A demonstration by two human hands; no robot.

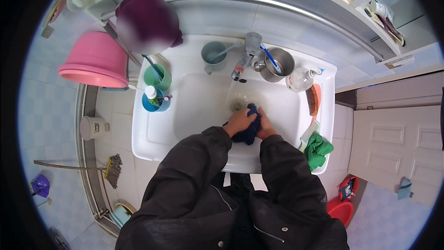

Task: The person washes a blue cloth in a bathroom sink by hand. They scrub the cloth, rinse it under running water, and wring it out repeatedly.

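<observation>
A bunched, dark blue cloth (248, 133) is between my two hands, low inside the white sink (189, 106). My left hand (240, 121) closes over its left side with the fingers curled into the fabric. On the other side my right hand (265, 125) grips the cloth, its fingers partly hidden by the folds. Just beyond the hands, water glistens round the drain (237, 105). The metal faucet (252, 45) stands behind, its spout pointing down over the basin.
Along the sink's back are a grey cup (214, 55), a steel mug (279, 67) and a pump bottle (300, 80). A brush (313, 99) and green cloth (318, 151) lie right; a green cup (158, 78) and blue cup (155, 103) stand left. A pink bucket (95, 60) hangs left.
</observation>
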